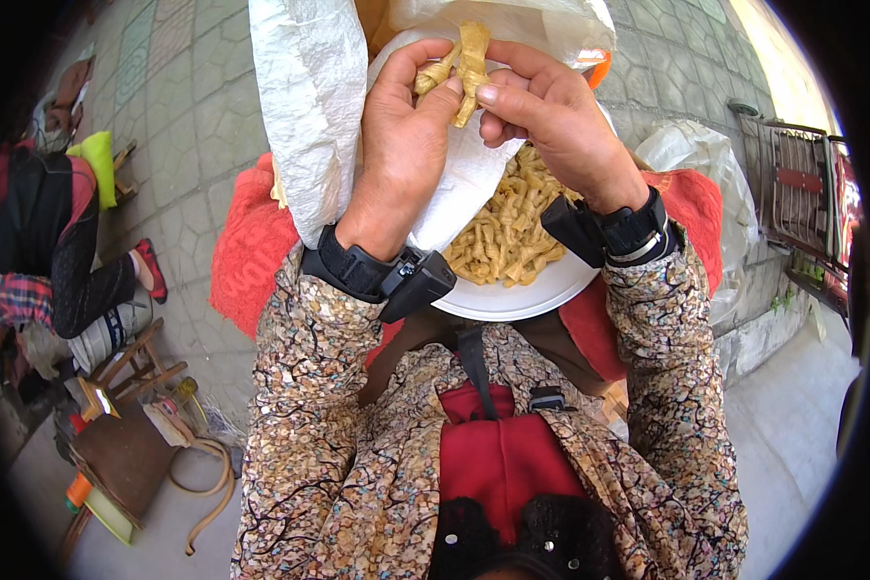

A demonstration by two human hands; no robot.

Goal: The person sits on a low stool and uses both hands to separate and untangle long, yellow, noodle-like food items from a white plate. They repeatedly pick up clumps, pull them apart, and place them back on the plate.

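Observation:
Near the top centre, my left hand (pixel 409 130) pinches a knotted, tan strip of what may be dried tofu skin (pixel 435 75) together with a second, flatter strip (pixel 471 69). My right hand (pixel 551 109) holds that second strip too, with thumb and fingertips at its side. Below my hands, a white round plate (pixel 515 304) carries a heap of similar knotted pieces (pixel 504 239). A white woven sack (pixel 312 109) hangs open around and behind my hands, partly over the plate. The contents of the sack are mostly hidden.
Red towels (pixel 250 254) lie over my legs. A seated person (pixel 51 217) is at the far left, near a wooden stool (pixel 134 362) and a brown board (pixel 127 457). Clear plastic (pixel 703 174) lies at the right, beside a metal-framed chair or cart (pixel 797 181).

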